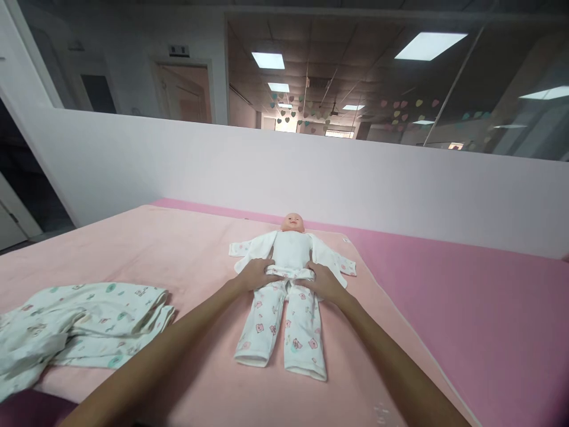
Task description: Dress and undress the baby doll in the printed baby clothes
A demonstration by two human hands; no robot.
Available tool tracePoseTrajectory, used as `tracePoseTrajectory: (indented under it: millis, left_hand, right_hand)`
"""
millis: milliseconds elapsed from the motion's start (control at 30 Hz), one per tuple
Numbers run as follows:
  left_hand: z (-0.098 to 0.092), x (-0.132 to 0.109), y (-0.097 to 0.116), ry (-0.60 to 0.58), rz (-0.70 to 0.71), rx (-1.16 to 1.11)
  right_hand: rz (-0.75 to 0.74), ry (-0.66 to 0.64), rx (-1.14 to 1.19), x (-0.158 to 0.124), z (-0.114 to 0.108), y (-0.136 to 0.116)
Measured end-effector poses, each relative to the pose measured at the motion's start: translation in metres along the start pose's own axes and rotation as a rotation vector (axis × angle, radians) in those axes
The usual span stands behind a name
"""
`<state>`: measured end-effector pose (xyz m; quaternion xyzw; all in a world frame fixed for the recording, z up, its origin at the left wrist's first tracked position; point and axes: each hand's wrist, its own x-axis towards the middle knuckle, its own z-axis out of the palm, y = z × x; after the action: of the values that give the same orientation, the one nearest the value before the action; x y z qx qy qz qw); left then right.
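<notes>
A baby doll (292,223) lies on its back on a light pink blanket (178,255), head away from me. It wears an open white top (291,249) and white patterned trousers (284,323). My left hand (254,274) grips the left side of the trousers' waistband at the doll's waist. On the right side of the same waistband my right hand (323,281) is closed as well. Both forearms reach in from the bottom edge.
A heap of white baby clothes with green prints (75,326) lies on the blanket at the left. A darker pink mat (480,296) shows to the right. A low white wall (311,172) with glass above runs behind the bed.
</notes>
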<state>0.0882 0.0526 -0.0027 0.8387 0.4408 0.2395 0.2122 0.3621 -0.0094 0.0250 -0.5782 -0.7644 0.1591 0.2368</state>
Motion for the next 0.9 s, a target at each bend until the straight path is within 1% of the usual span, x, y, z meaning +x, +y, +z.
tracePoseTrajectory:
  millis: [100,233,300,400,467,600,767,900]
  left_hand:
    - [-0.002,-0.006,0.004,-0.046,-0.024,0.025]
    - [-0.011,-0.02,0.006,-0.158,0.002,-0.112]
    - [-0.013,-0.027,0.008,-0.156,0.004,-0.087]
    - [-0.012,-0.035,0.018,-0.121,0.015,0.074]
    - [-0.011,-0.04,0.025,-0.103,0.032,0.139]
    - [-0.014,-0.053,0.033,-0.117,0.003,0.086]
    - [-0.018,-0.069,0.027,-0.167,-0.035,0.025]
    - [-0.018,-0.074,0.024,-0.165,-0.06,-0.026]
  right_hand:
    - [-0.005,-0.035,0.029,-0.012,-0.003,-0.004]
    - [0.06,-0.093,0.06,-0.029,-0.01,-0.015]
    - [0.069,-0.089,0.029,-0.034,-0.009,-0.02]
    - [0.034,-0.086,-0.04,-0.038,-0.004,-0.025]
    - [0.016,-0.088,-0.07,-0.041,-0.001,-0.027]
    - [0.036,-0.083,-0.074,-0.047,-0.001,-0.032]
    - [0.094,-0.106,-0.057,-0.054,-0.009,-0.044]
    - [0.133,-0.147,-0.033,-0.058,-0.012,-0.047]
